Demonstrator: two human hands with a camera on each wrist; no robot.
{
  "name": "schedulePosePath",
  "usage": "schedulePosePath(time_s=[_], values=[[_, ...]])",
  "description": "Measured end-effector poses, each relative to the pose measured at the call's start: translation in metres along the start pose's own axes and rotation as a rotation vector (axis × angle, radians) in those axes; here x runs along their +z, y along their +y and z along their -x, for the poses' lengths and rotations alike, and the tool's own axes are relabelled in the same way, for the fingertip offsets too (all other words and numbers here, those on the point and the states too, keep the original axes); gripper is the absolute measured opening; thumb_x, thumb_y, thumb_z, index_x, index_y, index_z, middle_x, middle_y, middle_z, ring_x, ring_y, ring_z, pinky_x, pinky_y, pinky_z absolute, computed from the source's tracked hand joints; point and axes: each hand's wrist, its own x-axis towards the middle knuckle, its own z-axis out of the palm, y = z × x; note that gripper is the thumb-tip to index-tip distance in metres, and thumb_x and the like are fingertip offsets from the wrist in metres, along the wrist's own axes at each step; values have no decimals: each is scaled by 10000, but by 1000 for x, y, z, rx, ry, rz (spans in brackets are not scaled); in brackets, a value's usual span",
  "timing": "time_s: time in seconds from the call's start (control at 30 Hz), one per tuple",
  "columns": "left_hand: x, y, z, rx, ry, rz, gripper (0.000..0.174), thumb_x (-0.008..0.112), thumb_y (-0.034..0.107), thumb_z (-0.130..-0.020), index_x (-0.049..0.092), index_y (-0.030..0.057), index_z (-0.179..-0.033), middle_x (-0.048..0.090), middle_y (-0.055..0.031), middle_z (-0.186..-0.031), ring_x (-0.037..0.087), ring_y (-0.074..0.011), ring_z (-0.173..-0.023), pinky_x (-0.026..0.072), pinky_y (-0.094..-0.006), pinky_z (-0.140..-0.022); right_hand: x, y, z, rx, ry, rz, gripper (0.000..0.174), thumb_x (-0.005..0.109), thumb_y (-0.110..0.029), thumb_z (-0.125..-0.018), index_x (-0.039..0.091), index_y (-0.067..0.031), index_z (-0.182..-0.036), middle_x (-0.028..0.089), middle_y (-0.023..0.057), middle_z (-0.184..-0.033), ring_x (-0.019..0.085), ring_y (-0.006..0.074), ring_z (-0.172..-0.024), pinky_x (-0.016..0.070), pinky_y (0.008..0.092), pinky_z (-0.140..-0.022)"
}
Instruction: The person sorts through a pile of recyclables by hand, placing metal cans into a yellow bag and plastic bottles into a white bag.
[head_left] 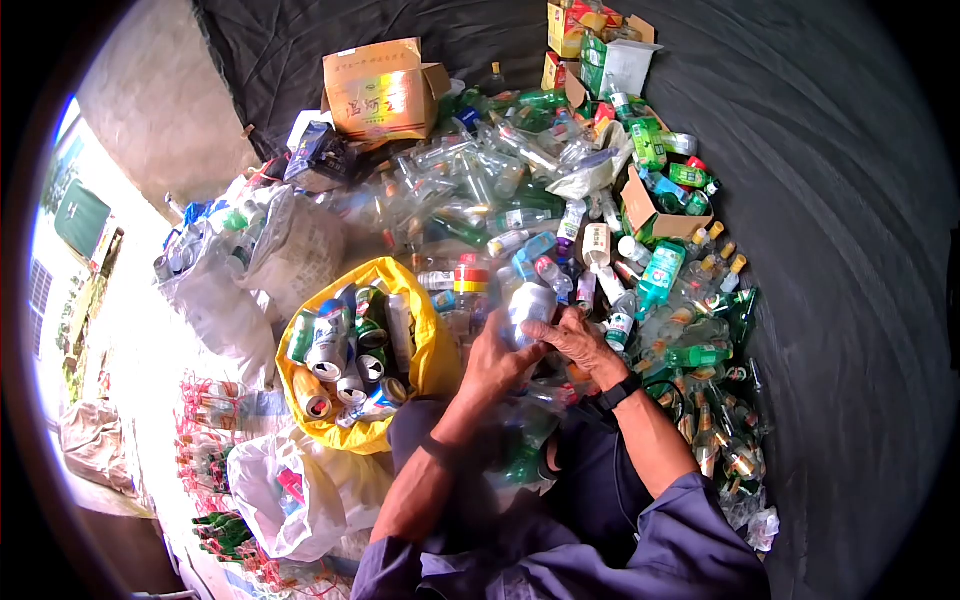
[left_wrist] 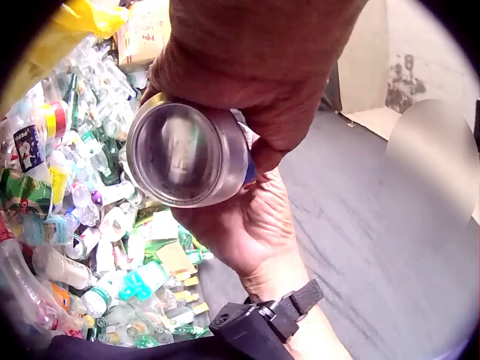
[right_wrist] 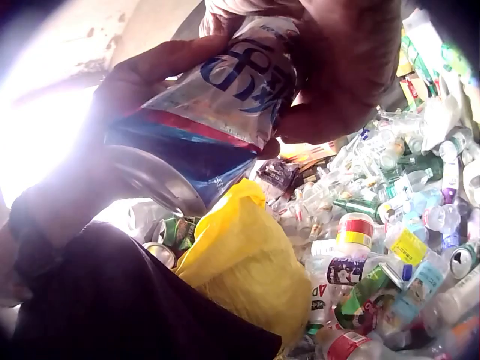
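Note:
Both hands hold one drink can (head_left: 531,303) above the person's lap. My left hand (head_left: 495,355) grips it from the left, its thumb along the side. From the other side my right hand (head_left: 578,345) presses fingers and thumb onto the same can. The right wrist view shows the can's dented, creased wall (right_wrist: 232,97), white and blue with a red stripe. Its round metal end (left_wrist: 176,154) faces the left wrist camera. Just left of the hands stands a yellow bag (head_left: 430,340) of several upright and tilted cans (head_left: 328,340).
Plastic and glass bottles (head_left: 480,170) pile up in front and to the right. White sacks (head_left: 215,290) line the left side. Cardboard boxes (head_left: 380,95) stand at the back, on dark sheeting (head_left: 830,250). A jar with a red lid (head_left: 470,280) sits beside the yellow bag.

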Motion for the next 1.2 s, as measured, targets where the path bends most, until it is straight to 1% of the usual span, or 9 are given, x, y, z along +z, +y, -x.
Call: schedulePosePath(time_s=[0.2, 0.3, 0.37, 0.43, 0.63, 0.77, 0.93, 1.03, 1.2], values=[[2, 13, 0, -87, -98, 31, 860, 840, 310, -770, 442, -50, -1442, 606, -185, -1308, 603, -230, -1148, 490, -361, -975, 0, 9, -3, -37, 88, 17, 535, 787, -433, -802, 708, -43, -1159, 731, 49, -1000, 657, 141, -906, 522, 320, -816], [2, 17, -3, -74, -143, 74, 875, 845, 328, -776, 431, -42, -1453, 613, -175, -1295, 604, -238, -1147, 492, -366, -971, -3, 18, -6, -94, 68, -58, 522, 802, -399, -795, 698, -8, -1126, 725, 60, -977, 672, 151, -884, 541, 322, -777], [3, 24, 1, -130, -175, 120, 888, 849, 351, -779, 428, -42, -1455, 619, -170, -1274, 613, -232, -1126, 503, -364, -949, 2, 21, -8, -295, 127, -300, 472, 809, -346, -803, 696, -10, -1115, 722, 56, -971, 671, 143, -876, 548, 316, -763], [4, 26, 2, -60, -184, 45, 903, 854, 370, -774, 428, -45, -1454, 627, -158, -1243, 630, -219, -1073, 514, -355, -913, -4, 26, -10, -281, 146, -249, 459, 813, -302, -811, 683, -10, -1140, 718, 53, -976, 671, 146, -875, 553, 315, -771], [7, 14, -1, -79, -154, 54, 896, 847, 374, -774, 428, -38, -1451, 639, -155, -1191, 633, -213, -1032, 516, -355, -892, -8, 24, -11, -217, 126, -224, 477, 820, -307, -812, 672, -12, -1158, 712, 47, -969, 669, 145, -891, 552, 318, -782], [6, 7, -4, -39, -98, 49, 872, 839, 332, -754, 437, -33, -1436, 645, -166, -1161, 633, -239, -1002, 523, -371, -873, 0, 24, -15, -301, 167, -306, 468, 822, -311, -829, 674, -17, -1162, 711, 53, -1007, 668, 148, -909, 545, 324, -807], [4, 5, -3, 35, -24, -190, 858, 832, 306, -733, 436, -33, -1414, 651, -197, -1145, 644, -273, -1000, 515, -384, -893, 3, 32, -21, -203, 97, -176, 498, 832, -316, -838, 657, -28, -1205, 705, 52, -1051, 666, 150, -909, 546, 321, -831], [3, 16, 0, 19, -40, -154, 874, 831, 303, -727, 425, -27, -1427, 655, -208, -1148, 651, -294, -1021, 516, -399, -900, 13, 36, -26, -280, 84, -393, 510, 853, -311, -815, 665, -29, -1196, 708, 46, -1041, 663, 144, -913, 547, 309, -825], [2, 18, -1, 28, -86, -124, 890, 856, 329, -737, 433, -5, -1444, 625, -210, -1261, 625, -305, -1130, 485, -406, -978, 16, 31, -29, -373, 299, -534, 533, 874, -299, -778, 681, -26, -1193, 715, 32, -1021, 661, 121, -898, 546, 292, -780]])
